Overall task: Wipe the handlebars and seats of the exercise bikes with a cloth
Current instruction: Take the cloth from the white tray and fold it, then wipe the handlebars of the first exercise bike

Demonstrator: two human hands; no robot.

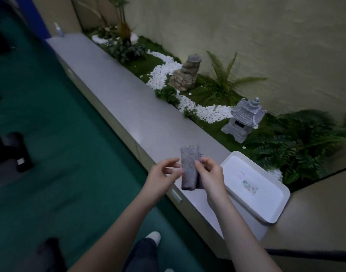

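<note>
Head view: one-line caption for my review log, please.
A person's left hand and right hand hold a grey cloth over a grey ledge, white tray alongside, pebble garden behind.

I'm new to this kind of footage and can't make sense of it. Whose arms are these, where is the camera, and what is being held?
There is no machine here. These are a person's two bare arms, filmed by one wide-angle camera worn on their head, looking forward and down. The right hand pinches a folded grey cloth. The left hand has its fingertips at the cloth's other edge, though blur hides whether they grip it. Below the hands runs a grey ledge with a white tray on it. Behind the ledge is a decorative bed with white pebbles, ferns and a small stone lantern.
</note>
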